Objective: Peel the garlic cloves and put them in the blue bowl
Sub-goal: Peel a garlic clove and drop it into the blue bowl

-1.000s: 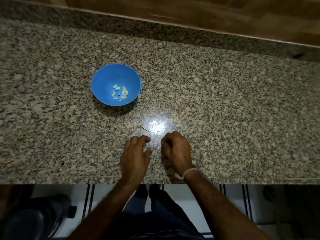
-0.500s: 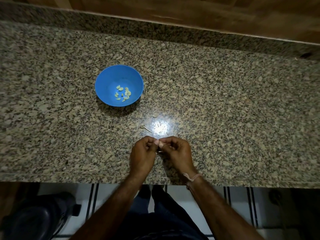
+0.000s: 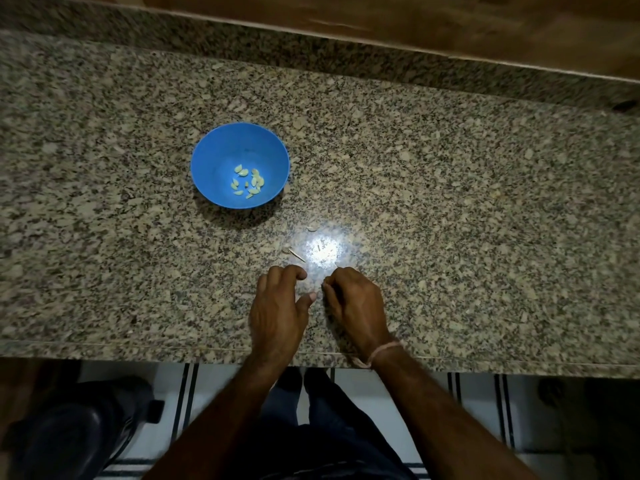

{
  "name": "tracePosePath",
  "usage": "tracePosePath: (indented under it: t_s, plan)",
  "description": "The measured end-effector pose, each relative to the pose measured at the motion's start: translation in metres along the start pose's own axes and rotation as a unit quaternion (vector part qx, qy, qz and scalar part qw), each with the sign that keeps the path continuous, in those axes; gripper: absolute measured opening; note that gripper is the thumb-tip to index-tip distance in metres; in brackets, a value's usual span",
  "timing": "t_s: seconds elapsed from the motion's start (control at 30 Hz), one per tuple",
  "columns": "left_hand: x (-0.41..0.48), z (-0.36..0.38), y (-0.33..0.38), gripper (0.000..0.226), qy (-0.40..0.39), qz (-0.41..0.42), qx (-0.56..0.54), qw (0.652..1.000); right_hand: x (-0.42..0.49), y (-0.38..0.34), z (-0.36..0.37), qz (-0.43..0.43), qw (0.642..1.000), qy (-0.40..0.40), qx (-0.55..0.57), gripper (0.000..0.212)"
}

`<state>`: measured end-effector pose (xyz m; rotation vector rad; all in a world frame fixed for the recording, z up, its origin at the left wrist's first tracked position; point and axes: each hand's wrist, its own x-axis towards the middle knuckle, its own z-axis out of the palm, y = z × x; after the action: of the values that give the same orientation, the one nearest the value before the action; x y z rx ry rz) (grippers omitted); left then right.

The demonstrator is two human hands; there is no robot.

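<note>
The blue bowl (image 3: pixel 221 161) stands on the granite counter (image 3: pixel 450 202), left of centre, with several peeled garlic cloves (image 3: pixel 250 183) in its bottom. My two hands are near the front edge, a small gap between them. My left hand (image 3: pixel 280 306) rests there with loosely curled fingers and the thumb stretched toward the right hand; nothing shows in it. My right hand (image 3: pixel 353 299) has its fingers curled tightly inward, pinching a small garlic clove that the fingers almost fully hide.
Bits of garlic skin and a thin stalk (image 3: pixel 297 254) lie just beyond my fingers beside a bright light reflection. A raised granite ledge and wooden panel run along the back. A dark shoe (image 3: pixel 69 434) sits on the tiled floor below the counter edge.
Half a second ago my fingertips met and pinched together over the clove. They have now pulled apart, the left hand drawing left and the right hand staying curled.
</note>
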<state>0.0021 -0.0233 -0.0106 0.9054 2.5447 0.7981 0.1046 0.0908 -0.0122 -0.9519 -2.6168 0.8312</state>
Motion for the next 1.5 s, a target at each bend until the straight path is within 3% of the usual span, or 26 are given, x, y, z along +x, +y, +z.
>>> tracePosePath:
  t_s: [0.23,0.37,0.43,0.5,0.57,0.63,0.8,0.93,1.0,1.17,1.5]
  plan:
    - [0.000,0.000,0.000,0.031,-0.004,-0.002,0.005,1.000,0.005,-0.006,0.002,0.018,1.000,0.015,-0.009,0.019]
    - [0.003,0.001,0.007,0.013,-0.001,-0.030,-0.049,0.998,0.010,-0.010,0.001,0.092,0.994,0.012,0.065,0.019]
    - [0.007,0.001,0.014,0.005,-0.010,-0.080,-0.124,0.989,0.017,-0.007,-0.007,0.175,0.958,-0.011,0.228,0.013]
    - [0.010,0.000,0.020,0.013,-0.018,-0.128,-0.181,0.975,0.017,-0.009,-0.015,0.217,0.907,-0.037,0.359,0.007]
    - [0.008,-0.001,0.022,0.014,-0.018,-0.130,-0.196,0.972,0.014,-0.013,-0.020,0.244,0.869,-0.061,0.427,0.009]
    - [0.005,-0.003,0.023,0.014,-0.027,-0.099,-0.184,0.978,0.011,-0.013,-0.020,0.261,0.853,-0.072,0.446,0.011]
    - [0.002,-0.010,0.033,0.019,-0.046,0.032,-0.044,0.997,0.011,-0.001,-0.025,0.165,0.932,-0.067,0.315,0.015]
    - [0.007,-0.012,0.046,0.022,-0.064,0.039,-0.046,0.996,0.017,0.002,-0.036,0.129,0.950,-0.071,0.274,0.024]
    - [0.011,-0.016,0.052,0.023,-0.055,0.037,-0.060,0.996,0.020,0.003,-0.040,0.136,0.950,-0.071,0.272,0.026]
    - [0.022,-0.022,0.068,0.017,-0.024,-0.051,-0.211,0.976,0.025,0.008,-0.048,0.153,0.936,-0.062,0.311,0.031]
    - [0.027,-0.017,0.068,0.017,-0.032,-0.052,-0.214,0.975,0.031,0.012,-0.061,0.219,0.877,-0.132,0.407,0.031]
